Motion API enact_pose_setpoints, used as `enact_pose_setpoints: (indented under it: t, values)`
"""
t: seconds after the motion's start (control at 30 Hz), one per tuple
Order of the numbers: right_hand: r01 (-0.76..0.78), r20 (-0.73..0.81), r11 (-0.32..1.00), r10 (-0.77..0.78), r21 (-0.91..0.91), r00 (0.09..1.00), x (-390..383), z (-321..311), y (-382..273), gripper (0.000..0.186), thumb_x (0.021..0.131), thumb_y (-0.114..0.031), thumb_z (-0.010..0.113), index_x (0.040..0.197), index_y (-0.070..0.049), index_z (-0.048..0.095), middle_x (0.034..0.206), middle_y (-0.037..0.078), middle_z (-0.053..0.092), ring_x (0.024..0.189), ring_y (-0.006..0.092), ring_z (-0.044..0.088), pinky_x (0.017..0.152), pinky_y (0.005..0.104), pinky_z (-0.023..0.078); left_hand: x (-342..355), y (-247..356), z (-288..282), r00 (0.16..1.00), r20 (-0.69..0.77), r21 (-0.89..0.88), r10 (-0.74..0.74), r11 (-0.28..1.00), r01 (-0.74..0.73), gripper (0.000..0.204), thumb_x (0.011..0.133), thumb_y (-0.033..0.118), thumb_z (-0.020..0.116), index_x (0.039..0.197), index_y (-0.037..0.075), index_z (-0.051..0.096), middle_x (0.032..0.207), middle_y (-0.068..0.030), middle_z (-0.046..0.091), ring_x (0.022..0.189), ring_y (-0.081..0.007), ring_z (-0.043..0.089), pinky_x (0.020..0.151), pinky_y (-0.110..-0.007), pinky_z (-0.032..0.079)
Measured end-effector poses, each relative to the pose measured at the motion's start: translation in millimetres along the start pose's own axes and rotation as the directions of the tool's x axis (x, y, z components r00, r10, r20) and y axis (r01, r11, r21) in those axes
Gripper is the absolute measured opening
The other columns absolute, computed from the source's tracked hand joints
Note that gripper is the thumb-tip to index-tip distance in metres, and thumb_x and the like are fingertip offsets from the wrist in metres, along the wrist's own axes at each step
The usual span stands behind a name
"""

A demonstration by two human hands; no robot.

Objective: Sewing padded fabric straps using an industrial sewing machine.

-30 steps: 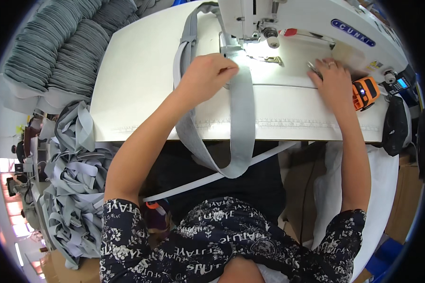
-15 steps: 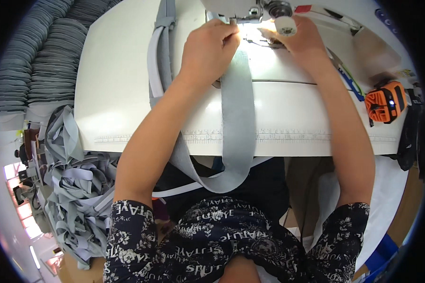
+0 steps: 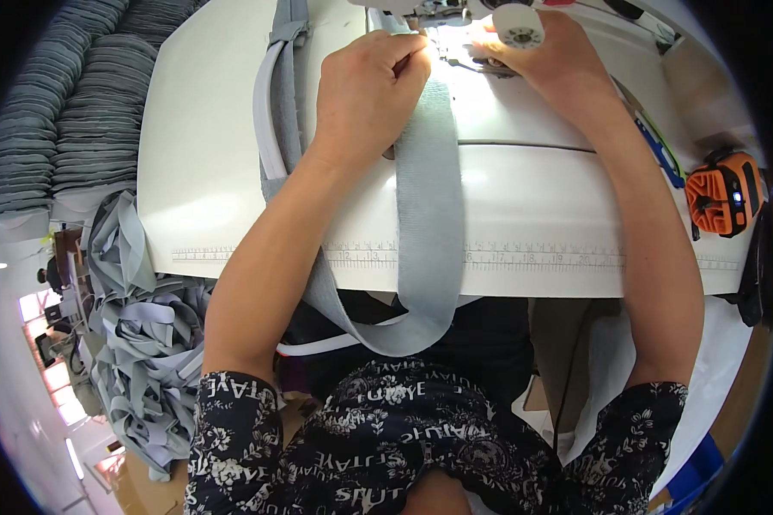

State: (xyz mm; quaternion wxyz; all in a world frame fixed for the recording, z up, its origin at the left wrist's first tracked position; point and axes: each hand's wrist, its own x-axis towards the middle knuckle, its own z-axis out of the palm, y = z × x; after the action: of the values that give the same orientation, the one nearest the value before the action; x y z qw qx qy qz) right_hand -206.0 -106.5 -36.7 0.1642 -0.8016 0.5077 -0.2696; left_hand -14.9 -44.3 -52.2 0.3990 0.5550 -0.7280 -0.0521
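Observation:
My left hand (image 3: 369,94) pinches the wide grey fabric strap (image 3: 425,206) just in front of the lit needle area of the sewing machine (image 3: 438,13). The strap hangs over the table's front edge in a loop, and its other side runs up past my left wrist beside a narrow white band (image 3: 270,112). My right hand (image 3: 558,64) is at the right of the needle, its fingertips partly hidden by the white round knob (image 3: 520,30) and glare, so I cannot tell whether it holds anything.
The white table (image 3: 532,197) has a printed ruler along its front. An orange-black device (image 3: 721,193) and blue-green tools (image 3: 661,150) lie at right. Stacked grey pieces (image 3: 26,112) fill the upper left, loose grey strips (image 3: 146,343) below them. White material (image 3: 704,343) hangs at right.
My right hand has moved from the right of the table up and left to the needle. My left hand has moved forward with the strap. The view has shifted, with the machine higher.

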Motion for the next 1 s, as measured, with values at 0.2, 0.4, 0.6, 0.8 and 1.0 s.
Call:
enact_pose_setpoints:
  t: [0.2,0.4,0.6,0.8,1.0]
  values:
    - [-0.013,0.026,0.998,0.011,0.065,1.0,-3.1,-3.7,-5.1,0.011,0.075,-0.006,0.058,0.072,0.005,0.059,0.072,0.023,0.062,0.061,0.0325,0.06,0.058,0.0402,0.046,-2.1,2.2,-0.2,1.0,0.006,0.061,-0.026,0.998,0.025,0.014,0.083,0.014,0.061,0.088,0.006,0.071,0.072,-0.0126,0.063,0.064,-0.0277,0.06,0.062,-0.036,0.048]
    - [-0.111,0.072,0.99,0.105,0.083,0.992,-3.8,-9.3,-12.0,0.013,0.077,-0.008,0.059,0.075,0.005,0.062,0.072,0.023,0.063,0.062,0.032,0.061,0.059,0.0393,0.047,-2.1,1.6,-1.2,0.999,0.021,0.083,-0.043,0.996,0.041,0.018,0.085,0.016,0.066,0.098,0.006,0.073,0.072,-0.0056,0.066,0.061,-0.0093,0.057,0.061,-0.024,0.046]
    - [-0.036,0.083,0.999,0.032,0.038,0.996,0.3,-4.7,-6.5,0.017,0.078,-0.011,0.06,0.076,0.006,0.063,0.074,0.023,0.064,0.065,0.0326,0.063,0.062,0.0386,0.048,-0.7,-2.4,-0.6,0.999,0.026,0.104,-0.023,0.994,0.02,0.018,0.086,0.016,0.066,0.099,0.006,0.073,0.071,-0.005,0.066,0.062,-0.0081,0.056,0.061,-0.024,0.046]
    - [-0.077,0.066,0.996,0.074,0.043,0.995,-0.3,4.3,12.8,0.034,0.08,-0.035,0.075,0.095,-0.004,0.072,0.084,0.012,0.071,0.072,0.023,0.066,0.07,0.0345,0.05,2.8,4.8,0.0,0.998,0.033,0.116,-0.046,0.992,0.042,0.018,0.084,0.017,0.067,0.097,0.006,0.072,0.074,-0.0093,0.066,0.063,-0.0161,0.061,0.062,-0.027,0.047]
    - [0.419,-0.266,0.906,-0.417,-0.048,0.869,-65.0,-14.9,-36.9,0.01,0.076,-0.014,0.068,0.086,-0.013,0.069,0.092,0.005,0.066,0.09,0.0279,0.06,0.082,0.0416,0.045,-3.3,4.5,-0.9,0.992,0.05,0.05,-0.115,0.992,0.112,0.016,0.084,0.016,0.062,0.092,0.005,0.07,0.084,-0.0139,0.065,0.075,-0.0325,0.063,0.066,-0.041,0.049]
